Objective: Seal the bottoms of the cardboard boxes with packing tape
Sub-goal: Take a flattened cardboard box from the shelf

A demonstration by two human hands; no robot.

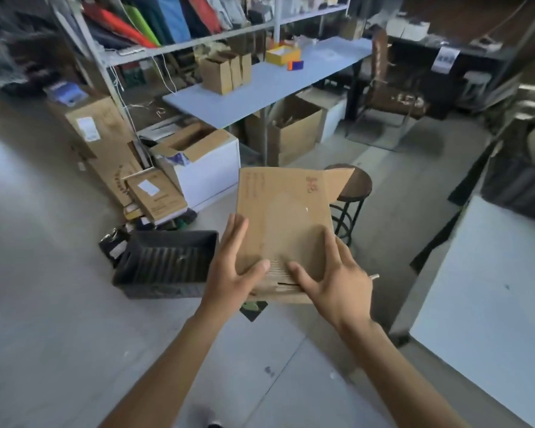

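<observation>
A flattened brown cardboard box (283, 217) with red handwriting near its top is held up in front of me, one flap sticking out at the upper right. My left hand (232, 267) holds its lower left edge, fingers behind and thumb across the front. On the lower right, my right hand (331, 276) has its fingers spread over the front face and its thumb pointing left. No packing tape shows.
A black plastic crate (167, 264) sits on the floor to the left. A round stool (352, 189) stands just behind the box. Several small boxes (223, 72) stand on a blue table (291, 78), and a white table (491, 279) is at right.
</observation>
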